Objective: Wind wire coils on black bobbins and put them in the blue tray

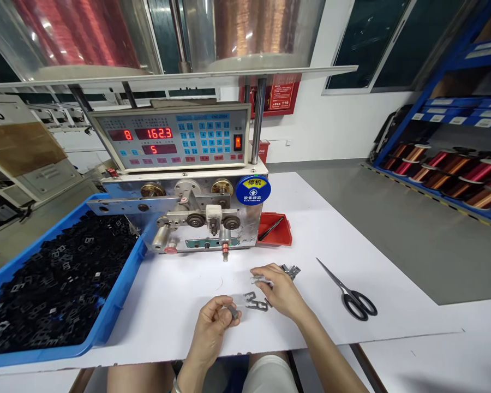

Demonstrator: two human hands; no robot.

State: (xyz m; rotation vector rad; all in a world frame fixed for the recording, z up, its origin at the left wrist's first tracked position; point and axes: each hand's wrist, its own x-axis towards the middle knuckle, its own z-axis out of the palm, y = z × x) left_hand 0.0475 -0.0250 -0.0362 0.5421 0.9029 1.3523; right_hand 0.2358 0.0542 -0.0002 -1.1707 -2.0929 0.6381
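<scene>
The left hand (215, 322) has its grip pinched, thumb against fingertips, on a small dark part (232, 311), held just above the surface (167, 305) in front of the winding machine (180, 180). The right hand (280, 292), also in front of the machine and slightly nearer it, closes its grip on a pale part (257, 280). Loose parts (256, 302) lie between the hands. The pinch looks shallow, so the dark part could slip and scatter the loose ones, or a wrist could sweep them off. The scissors (354, 297) lie front-right of the machine, near the right forearm. The blue tray (118, 305) sits front-left. Between them the surface is open, though its near edge is close.
</scene>
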